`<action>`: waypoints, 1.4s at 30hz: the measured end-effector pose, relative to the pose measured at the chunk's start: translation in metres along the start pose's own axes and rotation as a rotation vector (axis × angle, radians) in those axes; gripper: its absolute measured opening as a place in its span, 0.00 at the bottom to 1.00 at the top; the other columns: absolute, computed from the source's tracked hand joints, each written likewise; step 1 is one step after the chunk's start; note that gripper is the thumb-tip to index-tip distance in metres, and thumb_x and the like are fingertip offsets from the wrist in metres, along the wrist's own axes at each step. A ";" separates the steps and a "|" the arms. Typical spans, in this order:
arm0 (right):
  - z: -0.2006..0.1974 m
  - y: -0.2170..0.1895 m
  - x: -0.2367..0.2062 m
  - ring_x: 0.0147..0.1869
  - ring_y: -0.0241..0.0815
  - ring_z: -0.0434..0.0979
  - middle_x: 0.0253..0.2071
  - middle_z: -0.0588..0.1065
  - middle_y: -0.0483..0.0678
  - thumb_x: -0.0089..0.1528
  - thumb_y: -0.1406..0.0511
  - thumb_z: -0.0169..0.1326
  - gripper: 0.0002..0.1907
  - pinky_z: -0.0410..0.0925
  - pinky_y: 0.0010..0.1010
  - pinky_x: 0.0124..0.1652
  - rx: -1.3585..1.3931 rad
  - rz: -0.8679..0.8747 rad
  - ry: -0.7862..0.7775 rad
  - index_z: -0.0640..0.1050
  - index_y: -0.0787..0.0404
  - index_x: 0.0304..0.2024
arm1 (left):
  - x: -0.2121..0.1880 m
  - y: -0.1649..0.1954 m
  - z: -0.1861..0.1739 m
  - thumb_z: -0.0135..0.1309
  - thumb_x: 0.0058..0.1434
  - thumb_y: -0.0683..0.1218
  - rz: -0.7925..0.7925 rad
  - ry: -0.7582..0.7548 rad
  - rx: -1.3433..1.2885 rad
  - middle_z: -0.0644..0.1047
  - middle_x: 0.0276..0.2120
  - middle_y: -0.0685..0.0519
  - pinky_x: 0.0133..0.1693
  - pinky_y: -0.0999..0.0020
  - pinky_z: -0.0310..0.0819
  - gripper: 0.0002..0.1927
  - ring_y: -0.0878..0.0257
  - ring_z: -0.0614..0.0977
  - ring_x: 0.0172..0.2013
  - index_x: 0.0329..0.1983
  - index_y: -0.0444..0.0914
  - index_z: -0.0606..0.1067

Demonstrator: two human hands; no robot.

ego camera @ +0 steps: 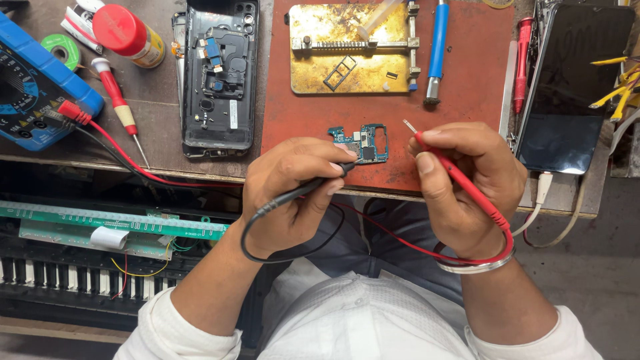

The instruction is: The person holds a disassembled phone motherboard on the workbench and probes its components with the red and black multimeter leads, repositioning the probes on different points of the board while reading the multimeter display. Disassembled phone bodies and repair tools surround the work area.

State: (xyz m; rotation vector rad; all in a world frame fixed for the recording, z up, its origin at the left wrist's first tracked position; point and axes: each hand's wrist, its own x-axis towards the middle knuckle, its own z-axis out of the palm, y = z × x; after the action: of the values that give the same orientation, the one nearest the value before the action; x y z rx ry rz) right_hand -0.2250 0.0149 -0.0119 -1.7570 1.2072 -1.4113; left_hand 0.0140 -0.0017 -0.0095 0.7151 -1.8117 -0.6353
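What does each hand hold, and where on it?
Left hand pinches the black probe near its tip; right hand grips the red probe along its handle.

Your worn wooden bench (pixel 167 93) carries a red mat (pixel 467 87), blue multimeter (pixel 33 80), opened phone shell (pixel 219 73), red-handled screwdriver (pixel 119 103) and, seemingly, a phone (pixel 573 87).

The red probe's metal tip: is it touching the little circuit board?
Apart. The head view shows the red probe tip raised, with bare red mat between it and the circuit board.
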 end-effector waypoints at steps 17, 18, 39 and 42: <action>0.006 -0.004 0.002 0.54 0.40 0.85 0.47 0.81 0.55 0.74 0.76 0.57 0.09 0.78 0.25 0.52 -0.010 0.008 0.000 0.72 0.68 0.53 | -0.001 -0.001 0.000 0.60 0.71 0.40 -0.024 0.026 -0.015 0.82 0.47 0.48 0.47 0.66 0.81 0.12 0.56 0.86 0.44 0.51 0.39 0.69; 0.006 -0.005 0.003 0.54 0.39 0.85 0.47 0.81 0.55 0.73 0.76 0.58 0.09 0.78 0.25 0.53 -0.009 0.009 0.007 0.72 0.68 0.53 | 0.001 -0.001 0.000 0.62 0.70 0.41 -0.017 0.007 0.014 0.83 0.46 0.48 0.47 0.66 0.81 0.12 0.56 0.86 0.43 0.49 0.40 0.70; 0.002 -0.026 0.021 0.42 0.41 0.84 0.41 0.81 0.53 0.62 0.74 0.61 0.07 0.75 0.25 0.42 -0.156 -0.033 -0.204 0.81 0.67 0.43 | 0.006 0.005 0.001 0.61 0.70 0.42 -0.033 -0.040 0.143 0.83 0.43 0.51 0.44 0.65 0.81 0.08 0.55 0.87 0.41 0.45 0.40 0.72; 0.004 -0.023 0.024 0.41 0.43 0.83 0.40 0.80 0.53 0.60 0.75 0.62 0.08 0.75 0.27 0.41 -0.177 -0.094 -0.231 0.81 0.67 0.42 | 0.005 0.005 0.000 0.62 0.68 0.42 -0.038 -0.054 0.148 0.83 0.43 0.51 0.43 0.65 0.80 0.08 0.54 0.87 0.42 0.44 0.40 0.73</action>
State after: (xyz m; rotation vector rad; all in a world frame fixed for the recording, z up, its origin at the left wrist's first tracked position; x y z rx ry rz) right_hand -0.2139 0.0029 0.0173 -2.0586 1.1668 -1.1414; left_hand 0.0120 -0.0015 -0.0027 0.8394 -1.9137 -0.5540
